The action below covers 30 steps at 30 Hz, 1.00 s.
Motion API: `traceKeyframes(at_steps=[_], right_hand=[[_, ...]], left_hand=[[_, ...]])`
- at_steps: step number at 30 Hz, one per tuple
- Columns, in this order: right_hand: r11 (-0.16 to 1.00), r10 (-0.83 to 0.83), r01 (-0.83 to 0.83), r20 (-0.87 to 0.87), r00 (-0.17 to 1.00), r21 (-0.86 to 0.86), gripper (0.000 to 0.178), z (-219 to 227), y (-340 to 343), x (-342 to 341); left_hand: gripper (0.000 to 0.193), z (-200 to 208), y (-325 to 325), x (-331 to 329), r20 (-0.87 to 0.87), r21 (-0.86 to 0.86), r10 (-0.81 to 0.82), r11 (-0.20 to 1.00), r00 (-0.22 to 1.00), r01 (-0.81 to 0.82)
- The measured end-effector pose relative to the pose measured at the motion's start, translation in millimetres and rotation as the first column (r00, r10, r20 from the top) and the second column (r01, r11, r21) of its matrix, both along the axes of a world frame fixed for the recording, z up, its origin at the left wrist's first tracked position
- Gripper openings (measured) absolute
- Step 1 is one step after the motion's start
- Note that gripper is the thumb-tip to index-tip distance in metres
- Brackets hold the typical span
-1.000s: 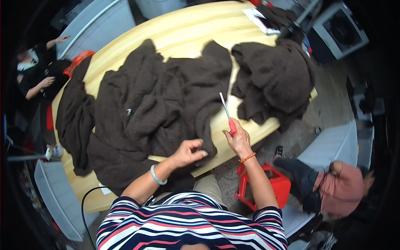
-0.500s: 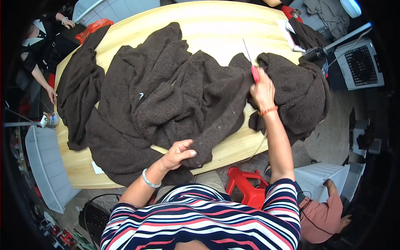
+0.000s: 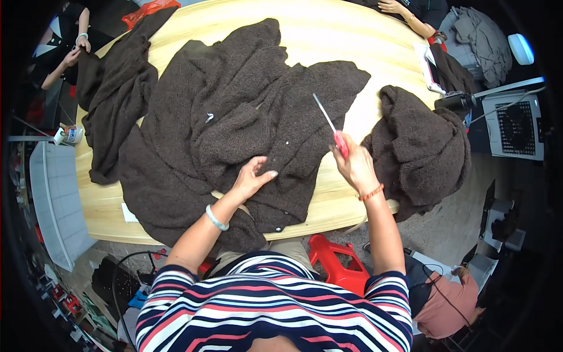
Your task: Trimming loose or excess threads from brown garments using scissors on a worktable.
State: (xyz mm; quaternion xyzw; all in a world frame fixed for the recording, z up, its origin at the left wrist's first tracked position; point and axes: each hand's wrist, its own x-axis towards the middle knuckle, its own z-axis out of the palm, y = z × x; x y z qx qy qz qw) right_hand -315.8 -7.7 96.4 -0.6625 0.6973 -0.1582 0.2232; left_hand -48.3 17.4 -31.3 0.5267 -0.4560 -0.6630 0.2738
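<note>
A dark brown knitted garment (image 3: 229,111) lies spread and rumpled over the middle of the wooden table (image 3: 328,41). Over its near part is my left hand (image 3: 252,178), thumb and fingers apart and nothing gripped; whether the fingertips touch the cloth is unclear. My right hand (image 3: 356,166) is closed round the red handle of a pair of scissors (image 3: 324,110), whose slim blades point up and left above the garment's right part. A small white scrap (image 3: 209,117) and a white speck (image 3: 287,142) show on the knit.
A second brown knit bundle (image 3: 419,149) sits at the table's right edge, another brown piece (image 3: 120,100) at the left, where a person's hands (image 3: 71,57) hold it. Another person's hand (image 3: 394,7) rests at the far edge. A red stool (image 3: 337,264) stands below the table.
My left hand has let go of the garment's near edge, and the garment's right part now lies flatter. My right hand with the scissors has come nearer and left, away from the right bundle.
</note>
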Motion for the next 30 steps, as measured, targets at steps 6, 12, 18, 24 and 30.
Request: traceKeyframes(at_steps=[6, 12, 18, 24, 30], right_hand=[[0.98, 0.072, -0.065, -0.03, 0.997, 0.189, 0.033, 6.1, 74.4, 14.5], [0.91, 0.155, -0.152, 0.024, 0.988, 0.386, 0.031, 6.0, 104.5, 42.2], [0.883, 0.182, -0.18, 0.037, 0.983, 0.433, 0.03, 5.5, 105.5, 41.1], [0.942, 0.009, -0.032, 0.07, 0.998, 0.334, 0.03, 6.1, 109.5, 22.4], [0.943, 0.019, -0.019, 0.003, 1.0, 0.332, 0.027, 11.8, 99.3, 19.0]], left_hand=[[0.021, -41.0, -15.5, -14.6, -0.08, -0.014, 0.115, 0.993, 0.99, -0.117], [0.008, -25.2, -13.8, -13.3, -0.008, -0.076, 0.054, 0.996, 0.998, -0.055], [0.006, -24.3, -14.3, -5.1, 0.001, -0.154, -0.001, 0.988, 1.0, 0.002], [0.056, -12.3, -45.9, -21.7, -0.237, 0.107, -0.025, 0.993, 0.971, 0.052], [0.028, -27.8, -74.5, -42.7, 0.057, -0.059, -0.105, 0.992, 0.993, 0.109]])
